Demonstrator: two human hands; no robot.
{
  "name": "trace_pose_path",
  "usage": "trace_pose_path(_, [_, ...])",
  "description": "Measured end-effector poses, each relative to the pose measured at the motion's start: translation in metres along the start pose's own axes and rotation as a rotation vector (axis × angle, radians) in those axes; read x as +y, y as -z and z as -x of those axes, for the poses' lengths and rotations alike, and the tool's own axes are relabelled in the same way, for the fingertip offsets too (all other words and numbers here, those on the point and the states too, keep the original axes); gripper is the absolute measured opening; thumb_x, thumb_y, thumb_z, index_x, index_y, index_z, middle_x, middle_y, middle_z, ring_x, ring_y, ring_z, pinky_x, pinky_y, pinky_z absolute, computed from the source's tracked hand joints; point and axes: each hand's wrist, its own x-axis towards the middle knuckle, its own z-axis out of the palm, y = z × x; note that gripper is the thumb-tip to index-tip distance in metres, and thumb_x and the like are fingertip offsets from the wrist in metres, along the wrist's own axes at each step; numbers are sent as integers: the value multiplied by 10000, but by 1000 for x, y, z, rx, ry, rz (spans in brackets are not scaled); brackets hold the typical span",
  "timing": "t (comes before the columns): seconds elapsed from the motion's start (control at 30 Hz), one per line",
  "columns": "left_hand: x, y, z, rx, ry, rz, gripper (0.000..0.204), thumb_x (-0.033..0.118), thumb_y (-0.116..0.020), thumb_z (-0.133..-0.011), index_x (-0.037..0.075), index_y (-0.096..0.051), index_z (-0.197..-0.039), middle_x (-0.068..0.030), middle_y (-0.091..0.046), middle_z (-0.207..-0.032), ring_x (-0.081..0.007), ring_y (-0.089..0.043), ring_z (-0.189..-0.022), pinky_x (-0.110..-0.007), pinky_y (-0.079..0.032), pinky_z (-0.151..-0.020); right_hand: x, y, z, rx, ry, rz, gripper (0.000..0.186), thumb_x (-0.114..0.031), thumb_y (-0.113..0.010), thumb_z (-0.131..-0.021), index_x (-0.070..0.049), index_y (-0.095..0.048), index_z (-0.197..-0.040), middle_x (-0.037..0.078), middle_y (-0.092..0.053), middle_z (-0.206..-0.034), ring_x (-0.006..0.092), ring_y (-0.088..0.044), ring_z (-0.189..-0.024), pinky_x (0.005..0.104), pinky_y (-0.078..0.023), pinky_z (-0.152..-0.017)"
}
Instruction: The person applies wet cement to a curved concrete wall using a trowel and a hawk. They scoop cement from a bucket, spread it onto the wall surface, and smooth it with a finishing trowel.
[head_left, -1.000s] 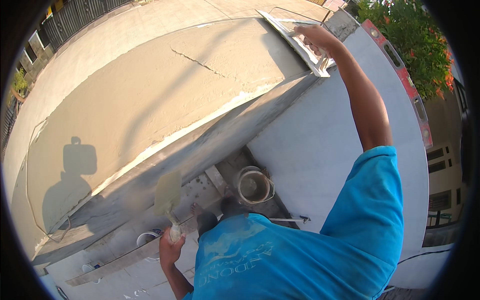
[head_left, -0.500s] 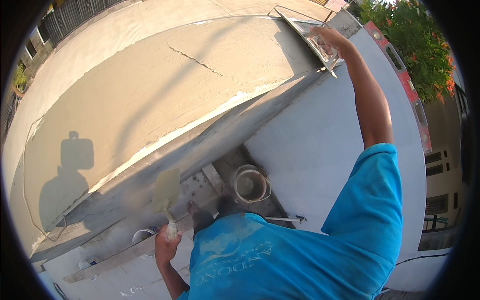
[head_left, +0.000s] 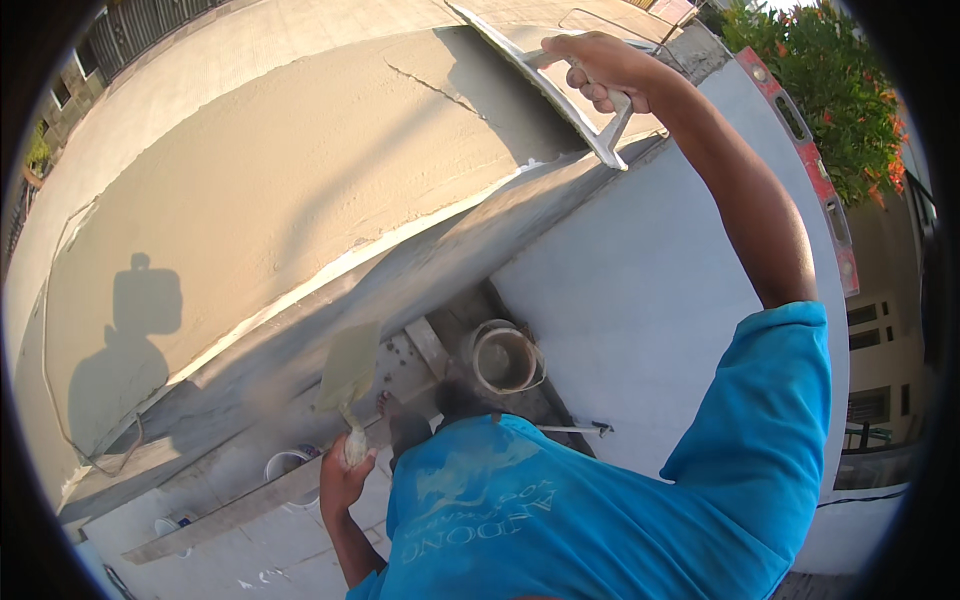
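My right hand (head_left: 600,75) grips the handle of a long plastering float (head_left: 605,147) at the right end of the wet grey plastered surface (head_left: 250,180), which has a long crack near its far edge and my shadow at the left. Low in the view, my left hand (head_left: 345,470) is closed on the handle of a flat square trowel (head_left: 347,365), held over the lower ledge beside my bare foot.
A bucket (head_left: 503,360) of grey material stands below, by a white wall (head_left: 660,260). A red spirit level (head_left: 805,140) lies along its top. Bent rods (head_left: 70,430), pails (head_left: 285,462) and a plank (head_left: 210,520) are at left and below; a leafy bush (head_left: 840,100) is at right.
My right hand has moved a little left and toward me with the float, which is now turned more lengthwise across the plaster's right end. My left hand has shifted slightly with the trowel.
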Motion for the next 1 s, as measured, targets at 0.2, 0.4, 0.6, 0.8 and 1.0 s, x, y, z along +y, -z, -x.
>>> trace_pose_path(0.2, [-9,16,10,0,-19,-22,498,269,-776,-857,-38,-613,-1215,-154,-675,-904,-256,-637,-804,-374,-515,-784,-63,-47,36,-82,53,-30,528,-399,-521,-991,-24,-659,-1337,42,-508,-694,137,-448,-491,351,-404,-605])
trace_pose_path(0.4, [-32,24,21,18,-40,-11,556,261,-774,-855,-68,-596,-1266,-162,-692,-933,-262,-656,-828,-384,-524,-804,-107,-88,50,-214,168,-33,619,-409,-485,-1040,79,-519,-1418,95,-546,-842,70,-459,-448,252,-415,-395])
trace_pose_path(0.6, [-34,25,42,127,-70,45,441,209,-781,-841,-50,-616,-1158,-131,-669,-874,-231,-638,-776,-363,-517,-747,-169,-130,71,-365,206,-119,506,-291,-468,-1030,5,-562,-1430,257,-614,-1200,171,-493,-651,382,-499,-742])
trace_pose_path(0.8, [-46,23,70,305,-29,268,262,123,-786,-823,14,-604,-977,-62,-634,-810,-162,-599,-706,-309,-493,-677,-219,-212,66,-575,355,-439,323,-189,-557,-998,54,-657,-1186,128,-630,-867,174,-554,-620,331,-449,-535])
trace_pose_path(1.0, [-13,32,89,463,-295,643,255,35,-744,-830,41,-550,-994,-64,-614,-776,-144,-592,-646,-284,-501,-624,-283,-269,68,-780,336,-793,197,-51,-561,-979,15,-672,-1129,140,-685,-1049,210,-662,-760,338,-532,-560])
